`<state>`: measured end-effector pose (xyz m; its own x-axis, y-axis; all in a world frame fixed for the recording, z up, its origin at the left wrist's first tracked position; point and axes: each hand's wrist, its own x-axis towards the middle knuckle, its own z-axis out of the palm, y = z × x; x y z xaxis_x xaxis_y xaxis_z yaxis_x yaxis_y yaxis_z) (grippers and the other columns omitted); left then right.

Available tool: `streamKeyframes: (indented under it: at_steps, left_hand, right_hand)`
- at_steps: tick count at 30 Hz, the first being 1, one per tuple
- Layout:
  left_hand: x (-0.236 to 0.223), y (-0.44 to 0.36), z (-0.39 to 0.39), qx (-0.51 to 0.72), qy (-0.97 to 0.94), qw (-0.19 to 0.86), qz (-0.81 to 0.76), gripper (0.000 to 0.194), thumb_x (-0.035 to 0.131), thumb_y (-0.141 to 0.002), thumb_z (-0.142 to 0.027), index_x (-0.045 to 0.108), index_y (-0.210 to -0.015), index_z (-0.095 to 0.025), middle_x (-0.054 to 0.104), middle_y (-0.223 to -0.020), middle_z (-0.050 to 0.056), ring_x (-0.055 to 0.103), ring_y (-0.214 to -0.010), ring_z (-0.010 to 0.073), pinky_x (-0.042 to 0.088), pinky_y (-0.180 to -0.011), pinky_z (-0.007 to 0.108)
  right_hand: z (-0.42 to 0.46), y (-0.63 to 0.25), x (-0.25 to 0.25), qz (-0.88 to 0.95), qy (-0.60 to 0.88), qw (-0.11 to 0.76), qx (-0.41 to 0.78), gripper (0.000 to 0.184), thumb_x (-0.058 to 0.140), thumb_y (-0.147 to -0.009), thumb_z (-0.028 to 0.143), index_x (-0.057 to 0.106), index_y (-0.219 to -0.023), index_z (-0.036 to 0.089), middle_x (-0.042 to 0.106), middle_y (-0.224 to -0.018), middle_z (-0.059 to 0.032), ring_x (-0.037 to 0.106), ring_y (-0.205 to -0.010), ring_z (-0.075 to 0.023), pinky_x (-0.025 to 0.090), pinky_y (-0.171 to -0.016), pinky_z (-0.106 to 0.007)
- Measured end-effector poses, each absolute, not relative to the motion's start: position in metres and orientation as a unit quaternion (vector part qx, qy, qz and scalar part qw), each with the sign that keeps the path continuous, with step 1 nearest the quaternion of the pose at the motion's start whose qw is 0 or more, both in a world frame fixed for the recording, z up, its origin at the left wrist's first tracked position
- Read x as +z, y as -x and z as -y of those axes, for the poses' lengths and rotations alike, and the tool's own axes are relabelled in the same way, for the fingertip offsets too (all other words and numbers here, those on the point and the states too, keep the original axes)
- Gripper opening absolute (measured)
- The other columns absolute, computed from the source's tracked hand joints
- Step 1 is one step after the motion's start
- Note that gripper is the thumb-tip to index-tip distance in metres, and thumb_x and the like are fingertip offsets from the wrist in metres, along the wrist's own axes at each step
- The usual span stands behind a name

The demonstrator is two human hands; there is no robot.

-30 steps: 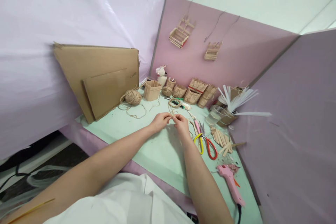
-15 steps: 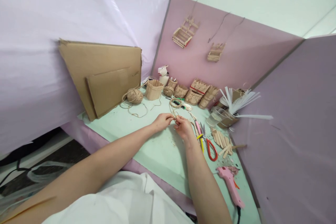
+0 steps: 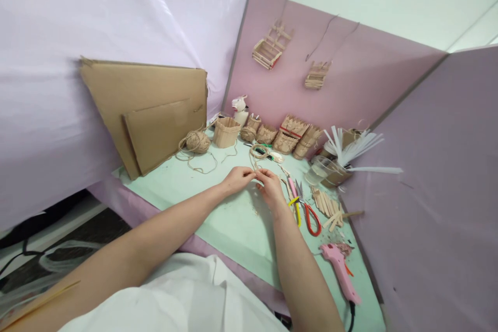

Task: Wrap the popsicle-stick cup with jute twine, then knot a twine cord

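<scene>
My left hand (image 3: 237, 179) and my right hand (image 3: 270, 187) meet fingertip to fingertip over the mint-green table (image 3: 187, 181). Both pinch a short length of jute twine (image 3: 257, 163) whose loose coil lies just beyond my fingers. Whatever small piece sits between the fingertips is too small to make out. A ball of jute twine (image 3: 196, 141) rests further left, its strand trailing across the table.
Scissors with red and yellow handles (image 3: 307, 212), loose wooden sticks (image 3: 327, 205) and a pink glue gun (image 3: 339, 270) lie at right. Small stick baskets (image 3: 290, 137) line the back wall. Cardboard sheets (image 3: 148, 109) lean at left. A cup of white strips (image 3: 338, 158) stands at right.
My hands have stayed together on the twine, with only small finger shifts. The view has swayed slightly.
</scene>
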<state>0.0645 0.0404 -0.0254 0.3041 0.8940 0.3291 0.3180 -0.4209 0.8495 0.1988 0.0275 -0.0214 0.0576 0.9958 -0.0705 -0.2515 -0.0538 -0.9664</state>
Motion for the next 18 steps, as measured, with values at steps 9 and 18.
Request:
streamKeyframes:
  at_steps: [9, 18]
  left_hand:
    - [-0.0246, -0.0639, -0.0416, 0.424, -0.718, 0.368, -0.412, 0.034, 0.045, -0.077, -0.038, 0.063, -0.066, -0.011, 0.052, -0.06, -0.001, 0.042, -0.061, 0.0114, 0.032, -0.058, 0.023]
    - [-0.0248, -0.0643, -0.0415, 0.426, -0.715, 0.366, -0.417, 0.034, 0.045, -0.077, -0.038, 0.061, -0.063, -0.012, 0.052, -0.059, -0.001, 0.044, -0.062, 0.0121, 0.035, -0.06, 0.023]
  right_hand:
    - [-0.028, -0.194, -0.0225, 0.422, 0.464, 0.58, 0.52, 0.026, 0.074, -0.056, 0.033, 0.058, -0.072, 0.02, 0.057, -0.071, 0.0011, 0.052, -0.067, -0.0113, 0.035, -0.053, -0.02]
    - [-0.0269, -0.1923, -0.0221, 0.435, 0.47, 0.58, 0.503, 0.026, 0.07, -0.058, 0.036, 0.055, -0.073, 0.02, 0.056, -0.071, 0.002, 0.05, -0.064, -0.0108, 0.037, -0.055, -0.022]
